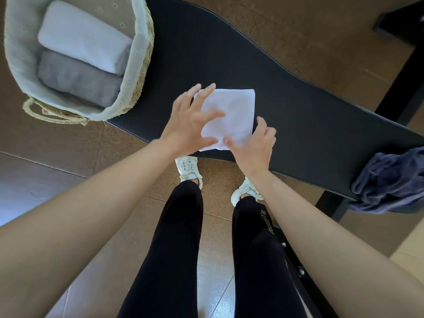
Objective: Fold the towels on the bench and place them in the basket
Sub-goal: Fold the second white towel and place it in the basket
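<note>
A folded white towel (234, 111) lies on the black padded bench (298, 115), near its front edge. My left hand (190, 125) is spread flat over the towel's left side, fingers straight. My right hand (254, 145) is at the towel's near right corner, thumb on top and fingers curled at the edge, pinching it. At the bench's left end stands a lined woven basket (140, 72) holding a folded white towel (85, 37) and a folded grey towel (78, 79). A crumpled dark blue towel (387, 180) hangs over the bench's right end.
My legs in black trousers and white shoes (189, 171) stand on the brown floor just in front of the bench. A black bench leg (332, 205) drops down at the right. Dark furniture (403, 17) stands at the top right.
</note>
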Demonstrator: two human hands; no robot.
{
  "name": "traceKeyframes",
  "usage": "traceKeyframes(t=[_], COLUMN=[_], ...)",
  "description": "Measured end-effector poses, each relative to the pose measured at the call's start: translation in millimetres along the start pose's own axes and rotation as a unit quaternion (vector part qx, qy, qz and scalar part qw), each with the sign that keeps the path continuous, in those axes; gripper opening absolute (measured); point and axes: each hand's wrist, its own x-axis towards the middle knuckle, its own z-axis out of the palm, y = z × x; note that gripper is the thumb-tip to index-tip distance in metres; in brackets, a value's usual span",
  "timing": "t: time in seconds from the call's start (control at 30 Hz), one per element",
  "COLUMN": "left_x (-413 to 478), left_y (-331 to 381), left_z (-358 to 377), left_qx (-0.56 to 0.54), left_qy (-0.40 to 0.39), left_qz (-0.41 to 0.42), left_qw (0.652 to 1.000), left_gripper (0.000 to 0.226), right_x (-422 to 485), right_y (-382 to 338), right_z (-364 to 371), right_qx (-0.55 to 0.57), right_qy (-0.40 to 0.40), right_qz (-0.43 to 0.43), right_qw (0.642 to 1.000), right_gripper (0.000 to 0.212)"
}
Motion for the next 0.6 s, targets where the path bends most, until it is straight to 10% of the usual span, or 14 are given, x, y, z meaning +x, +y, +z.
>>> traceKeyframes(t=[0.13, 0.6], left_x=[20, -1], left_y=[-2, 46], left_z=[2, 38], left_qx=[0.053, -0.065], left_qy=[-0.110, -0.031], left_qz=[-0.041, -0.165], left_qw=[0.992, 0.984], left_gripper=[0.085, 0.068], right_x=[3, 38], right_y=[3, 49], right_z=[1, -39], right_qx=[0.036, 0.063], right_qy=[-0.063, -0.016], right_qz=[0.006, -0.124], right_qw=[0.997, 0.990], right_gripper=[0.084, 0.032])
